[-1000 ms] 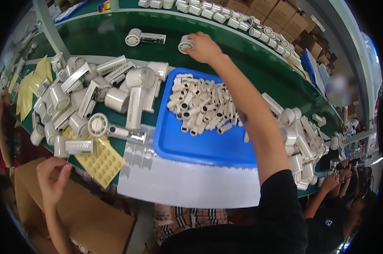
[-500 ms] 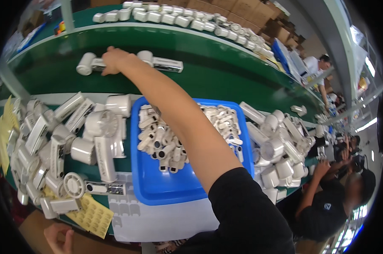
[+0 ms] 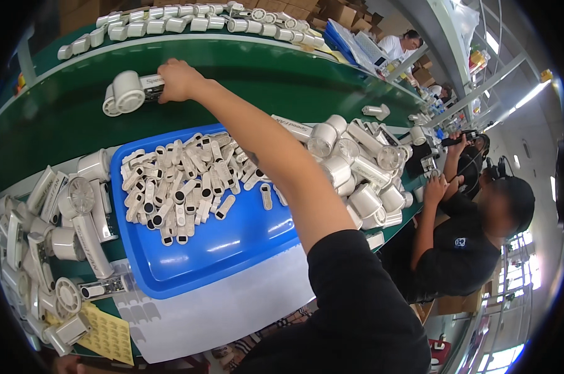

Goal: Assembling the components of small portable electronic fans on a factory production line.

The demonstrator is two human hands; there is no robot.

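At far left, a heap of white handheld fans [image 3: 86, 244] crowds the bench, its outer edge lost in the dark rim of the fisheye view. Below it, a yellow sheet [image 3: 110, 336] is partly covered by fan parts. The left hand [image 3: 69, 364], in plainer sight half a second earlier, is now a dim sliver cut off at the lower edge; whether it is open or curled cannot be told.

Above, on a green work surface [image 3: 263, 78], two fans that lay apart on either side of the right hand [image 3: 175, 82] a half-second ago now sit with their round heads together, both to its left. The front fan [image 3: 129, 92] largely hides the second fan [image 3: 110, 103]. The right hand is closed in a narrow grip around the front fan's handle, its fingers covering the far end; whether they also hold the second handle cannot be made out.

At center, a blue tray [image 3: 170, 277] holds small white pieces [image 3: 195, 177], many with dark ends, and the outstretched right arm hides part of its right side. A white sheet [image 3: 232, 305] lies under the tray's near edge. To the right, behind the arm, stands another heap of white fans [image 3: 363, 171], and beyond it a co-worker in black [image 3: 444, 262] works with raised hands, the item in them too small to identify.
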